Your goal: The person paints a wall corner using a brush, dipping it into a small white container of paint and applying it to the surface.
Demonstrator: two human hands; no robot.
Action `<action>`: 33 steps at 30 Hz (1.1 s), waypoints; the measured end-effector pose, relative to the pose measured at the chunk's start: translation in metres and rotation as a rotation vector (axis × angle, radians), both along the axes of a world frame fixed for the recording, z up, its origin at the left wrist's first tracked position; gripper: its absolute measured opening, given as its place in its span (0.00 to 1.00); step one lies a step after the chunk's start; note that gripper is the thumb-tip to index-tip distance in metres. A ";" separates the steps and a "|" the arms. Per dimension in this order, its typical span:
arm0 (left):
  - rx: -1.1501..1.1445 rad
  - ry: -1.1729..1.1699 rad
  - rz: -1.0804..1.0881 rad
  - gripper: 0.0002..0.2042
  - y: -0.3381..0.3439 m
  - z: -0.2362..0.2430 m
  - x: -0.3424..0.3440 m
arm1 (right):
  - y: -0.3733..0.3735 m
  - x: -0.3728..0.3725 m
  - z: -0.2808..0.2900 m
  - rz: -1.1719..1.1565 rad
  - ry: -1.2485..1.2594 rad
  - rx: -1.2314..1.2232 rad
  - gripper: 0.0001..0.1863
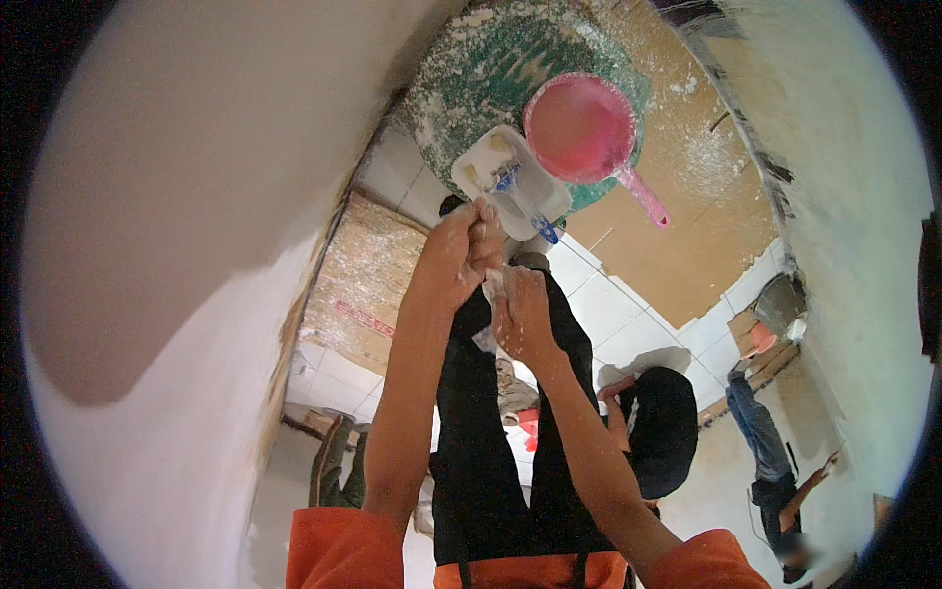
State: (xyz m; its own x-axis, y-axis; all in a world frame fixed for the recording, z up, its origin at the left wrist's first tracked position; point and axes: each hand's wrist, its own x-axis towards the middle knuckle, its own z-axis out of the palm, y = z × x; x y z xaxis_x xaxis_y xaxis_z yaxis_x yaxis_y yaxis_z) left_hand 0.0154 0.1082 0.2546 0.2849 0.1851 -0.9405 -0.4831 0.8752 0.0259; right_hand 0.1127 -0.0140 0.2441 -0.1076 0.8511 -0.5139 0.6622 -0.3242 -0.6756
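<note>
My left hand, dusted with white, has its fingers curled closed just below a white plastic tray holding white material and a blue-handled tool. My right hand is closed a little lower, near my black-trousered legs. A small whitish bit shows between my hands; I cannot make out what it is or which hand grips it. Beyond them, a pink pan with a long handle lies beside the tray on a round green surface smeared with white.
Powdered cardboard lies left, more cardboard right, on white tiles. Walls flank both sides. A person in dark clothing crouches at lower right, another in jeans farther right. Olive-clad legs are lower left. A grey bucket sits right.
</note>
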 end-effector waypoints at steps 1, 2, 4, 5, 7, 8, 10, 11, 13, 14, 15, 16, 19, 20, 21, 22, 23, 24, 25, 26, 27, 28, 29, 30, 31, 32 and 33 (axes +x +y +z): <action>0.011 0.003 -0.014 0.11 0.003 0.019 -0.001 | -0.006 -0.006 0.004 -0.145 0.117 0.185 0.13; 0.049 -0.046 -0.025 0.11 0.007 0.037 -0.001 | -0.005 -0.011 0.003 -0.160 0.115 0.196 0.13; 0.095 -0.084 -0.042 0.12 0.018 0.070 -0.005 | 0.000 -0.021 0.005 -0.274 0.318 0.343 0.18; 0.089 -0.040 -0.026 0.12 0.025 0.084 -0.006 | 0.007 -0.021 0.007 -0.229 0.380 0.352 0.23; 0.077 -0.001 -0.020 0.12 0.036 0.101 -0.007 | 0.037 -0.024 0.023 -0.246 0.378 0.453 0.23; 0.139 0.117 -0.002 0.13 0.043 0.112 -0.009 | 0.055 -0.024 0.034 -0.255 0.387 0.551 0.23; 0.204 0.221 0.003 0.13 0.057 0.128 -0.004 | 0.083 -0.013 0.049 -0.313 0.379 0.554 0.23; 0.312 0.240 0.027 0.13 0.066 0.133 -0.001 | 0.090 -0.010 0.053 -0.356 0.384 0.552 0.23; 0.419 0.249 0.045 0.13 0.082 0.124 0.003 | 0.081 0.002 0.044 -0.383 0.328 0.521 0.22; 0.467 0.210 0.073 0.14 0.092 0.115 0.003 | 0.078 0.010 0.041 -0.401 0.283 0.486 0.21; 0.518 0.169 0.102 0.14 0.103 0.105 0.003 | 0.082 0.024 0.049 -0.442 0.291 0.547 0.20; 0.549 0.172 0.120 0.14 0.114 0.091 0.003 | 0.075 0.034 0.047 -0.458 0.268 0.526 0.19; 0.630 0.171 0.173 0.14 0.141 0.040 0.019 | 0.047 0.071 0.037 -0.476 0.047 0.521 0.12; 0.616 0.156 0.172 0.13 0.148 0.021 0.021 | 0.043 0.081 0.034 -0.525 0.060 0.489 0.11; 0.602 0.145 0.172 0.13 0.155 0.003 0.022 | 0.038 0.095 0.029 -0.496 -0.050 0.485 0.12; 0.597 0.142 0.172 0.13 0.159 -0.009 0.029 | 0.028 0.108 0.010 -0.419 -0.319 0.586 0.14; 0.591 0.179 0.184 0.13 0.161 -0.023 0.037 | 0.034 0.122 0.004 -0.420 -0.350 0.586 0.16; 0.591 0.210 0.195 0.12 0.164 -0.034 0.044 | 0.033 0.136 -0.016 -0.384 -0.567 0.612 0.18; 0.587 0.210 0.200 0.12 0.163 -0.051 0.044 | 0.054 0.153 -0.016 -0.386 -0.403 0.584 0.20; 0.700 0.257 0.139 0.11 0.160 -0.067 0.040 | 0.064 0.166 -0.029 -0.382 -0.401 0.585 0.20; 0.755 0.270 0.108 0.11 0.158 -0.085 0.038 | 0.073 0.181 -0.040 -0.320 -0.284 0.539 0.20; 0.808 0.290 0.079 0.11 0.156 -0.105 0.034 | 0.080 0.190 -0.050 -0.257 -0.163 0.490 0.21; 0.919 0.592 -0.250 0.09 0.157 -0.124 0.020 | 0.093 0.194 -0.052 -0.251 -0.158 0.489 0.21; 0.960 0.741 -0.422 0.11 0.153 -0.139 0.007 | 0.107 0.199 -0.050 -0.122 -0.091 0.166 0.21; 0.990 0.897 -0.591 0.13 0.151 -0.152 -0.006 | 0.114 0.199 -0.049 0.011 -0.024 -0.155 0.22; 0.977 0.953 -0.657 0.13 0.147 -0.162 -0.014 | 0.112 0.198 -0.051 0.017 -0.025 -0.160 0.22; 0.970 0.983 -0.684 0.13 0.142 -0.169 -0.022 | 0.111 0.196 -0.053 -0.128 0.200 -0.270 0.23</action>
